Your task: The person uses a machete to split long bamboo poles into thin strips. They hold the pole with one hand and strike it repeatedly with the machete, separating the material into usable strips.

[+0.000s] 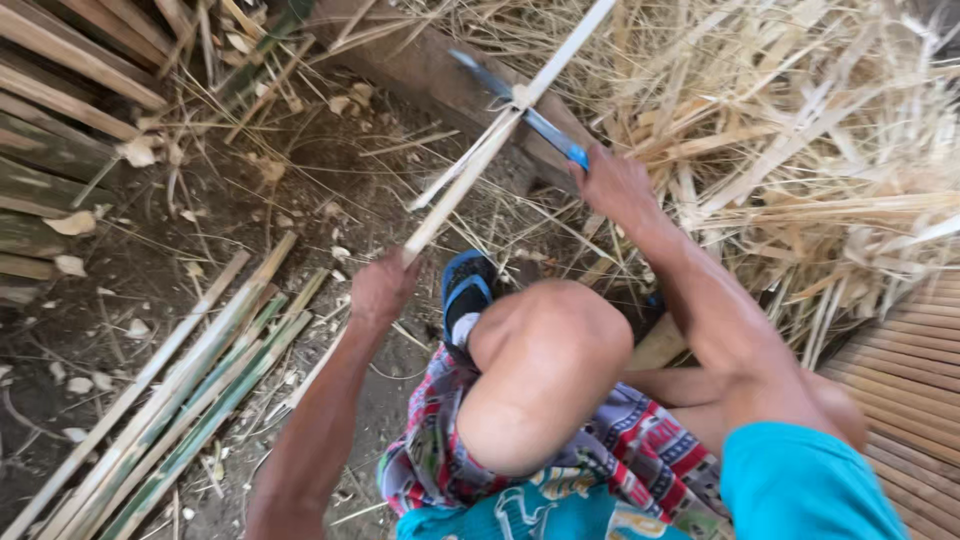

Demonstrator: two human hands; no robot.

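Straw heap [800,150], pale shavings and split offcuts, fills the upper right, lying against a dark beam [440,75].

Dirt floor [150,280], littered with chips.

Stacked poles [50,110] at upper left, lying roughly level.

Slat bundle [190,390], green and tan, runs diagonally across the lower left floor, well apart from both hands.

Woven mat [900,390] of thin slats at the right edge.

Person's raised knee [545,370] in the centre, patterned shorts below it, blue sandal [465,290] just beyond.

Strip [500,130]: long pale bamboo sliver, slanting from the left hand up to the top edge. Near the blade it is parted into two thinner lengths that spread toward the lower left.

Knife [525,110]: blue handle, blade crossing the strip at the split, edge set into it.

Left hand [382,288]: fingers closed round the strip's lower end, back of hand toward the camera.

Right hand [615,185]: fist wrapped on the knife handle, just in front of the straw, arm reaching past the knee.

Hands well apart, strip spanning between them.
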